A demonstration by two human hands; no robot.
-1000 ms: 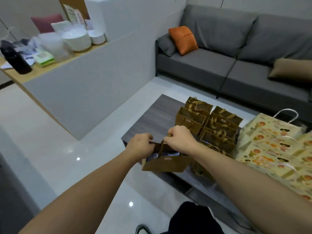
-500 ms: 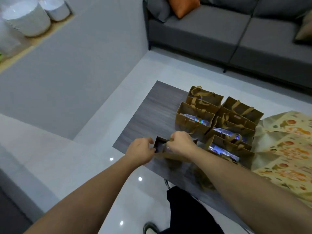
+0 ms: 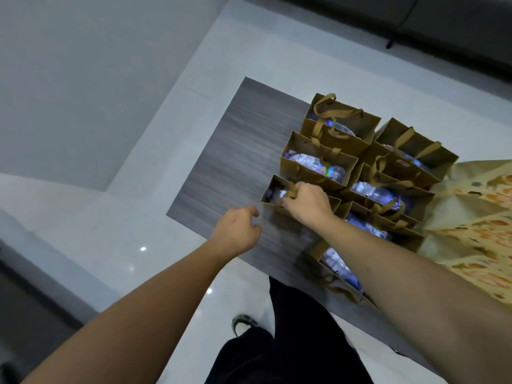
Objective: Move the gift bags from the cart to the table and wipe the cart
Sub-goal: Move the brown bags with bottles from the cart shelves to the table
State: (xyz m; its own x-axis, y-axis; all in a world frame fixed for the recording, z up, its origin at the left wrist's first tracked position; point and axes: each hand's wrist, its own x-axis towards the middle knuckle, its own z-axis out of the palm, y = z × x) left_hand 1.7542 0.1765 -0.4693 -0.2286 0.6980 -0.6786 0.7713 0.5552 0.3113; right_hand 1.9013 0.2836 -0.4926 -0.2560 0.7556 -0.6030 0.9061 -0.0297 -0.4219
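Note:
Several small brown gift bags (image 3: 343, 126) with ribbon handles stand in rows on the dark grey wood-grain table (image 3: 238, 151). The nearest-left bag (image 3: 270, 194) sits at the end of the left row, wrapped items showing inside. My right hand (image 3: 306, 202) grips its ribbon handles from above. My left hand (image 3: 238, 231) hovers just left of that bag over the table's edge, fingers loosely curled, holding nothing. Larger cream bags with an orange print (image 3: 476, 217) lie to the right. No cart is in view.
A dark grey sofa (image 3: 443, 26) runs along the top right. Pale glossy floor (image 3: 119, 245) surrounds the table. My dark trousers and a shoe (image 3: 243, 322) are below. The table's left half is bare wood.
The bag has come down onto the table at the end of the left row. My left hand has let go of it and drawn back; the view has tilted downward.

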